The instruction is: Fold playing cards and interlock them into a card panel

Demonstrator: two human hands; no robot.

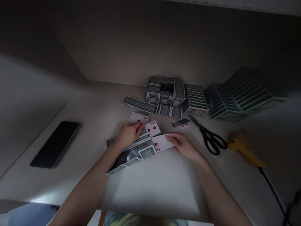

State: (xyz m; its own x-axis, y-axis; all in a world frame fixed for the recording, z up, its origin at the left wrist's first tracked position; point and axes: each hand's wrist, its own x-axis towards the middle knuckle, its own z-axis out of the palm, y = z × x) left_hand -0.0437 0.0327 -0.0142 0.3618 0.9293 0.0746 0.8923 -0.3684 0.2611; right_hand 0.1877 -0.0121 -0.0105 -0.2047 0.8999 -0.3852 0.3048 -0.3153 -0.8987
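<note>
My right hand (182, 146) pinches a face-up playing card with red hearts (162, 142) by its edge. My left hand (128, 135) rests on a group of dark-backed playing cards (132, 153), some tilted against each other, and its fingers hide part of them. Just beyond the fingers lie a face-up heart card (152, 128) and another face-up card (137, 118). Whether my left hand grips a card, I cannot tell.
Behind my hands stand a built card structure (166, 91), a row of cards (151, 108) and green-backed card structures (240, 94). Black-handled scissors (210, 139), a yellow glue gun (244, 149) with a black cord and a dark phone (55, 144) lie on the pale table (94, 103).
</note>
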